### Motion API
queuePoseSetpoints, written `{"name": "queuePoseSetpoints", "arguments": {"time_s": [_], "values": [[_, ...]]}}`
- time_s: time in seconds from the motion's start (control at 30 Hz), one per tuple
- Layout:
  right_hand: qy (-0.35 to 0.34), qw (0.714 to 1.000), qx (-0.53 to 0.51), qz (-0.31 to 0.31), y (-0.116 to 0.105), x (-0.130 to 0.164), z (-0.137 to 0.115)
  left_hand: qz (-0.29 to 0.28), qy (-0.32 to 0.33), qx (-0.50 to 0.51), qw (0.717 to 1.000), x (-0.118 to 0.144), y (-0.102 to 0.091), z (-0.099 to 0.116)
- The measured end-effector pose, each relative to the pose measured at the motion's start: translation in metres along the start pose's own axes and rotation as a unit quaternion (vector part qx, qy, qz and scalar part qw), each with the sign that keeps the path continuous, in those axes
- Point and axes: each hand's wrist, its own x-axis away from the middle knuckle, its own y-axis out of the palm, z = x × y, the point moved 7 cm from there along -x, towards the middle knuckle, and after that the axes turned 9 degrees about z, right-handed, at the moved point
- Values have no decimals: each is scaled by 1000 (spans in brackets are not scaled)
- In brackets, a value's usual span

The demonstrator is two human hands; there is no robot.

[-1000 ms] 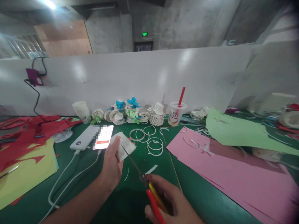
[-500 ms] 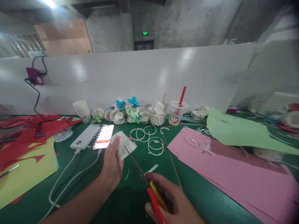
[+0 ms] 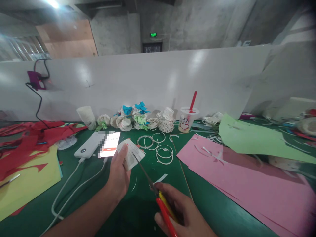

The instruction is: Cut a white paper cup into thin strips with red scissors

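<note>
"Two items are in hand at the lower center of the frame: a printed white paper piece point(image 3: 131, 160) in the left hand point(image 3: 118, 176), and scissors point(image 3: 154, 190) with red and yellow handles in the right hand point(image 3: 185, 210)."

"Where does the paper sit in the left grip?"

"Between thumb and fingers. The thumb lies on the printed face toward its left side, the fingers curl behind, and the piece juts past the thumb toward the center of the frame, its right-hand corner held clear above the green tabletop point(image 3: 142, 207)."

"And the other grip?"

"Clenched around the scissor handles at bottom center. The blades slant up and to the left, their tip overlapping the paper's face to the right of the left thumb. Whether they bite into the paper cannot be told."

"What surrounds them?"

"A lit phone point(image 3: 111, 145) lies just beyond the left hand, next to a white power bank point(image 3: 86, 144). White rings point(image 3: 165, 164) lie to the right of the paper, pink sheets point(image 3: 234, 181) spread across the lower right, and a lidded cup point(image 3: 184, 123) stands near the center back."
</note>
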Motion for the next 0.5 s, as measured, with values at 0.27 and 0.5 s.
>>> {"name": "queuePoseSetpoints", "arguments": {"time_s": [0.27,0.5], "values": [[16,999,-39,-9,2,0,-3,6,-8,-4,1000,0,-1,1],[13,999,-27,-36,3,0,-9,-5,2,1,1000,-1,0,2]]}}
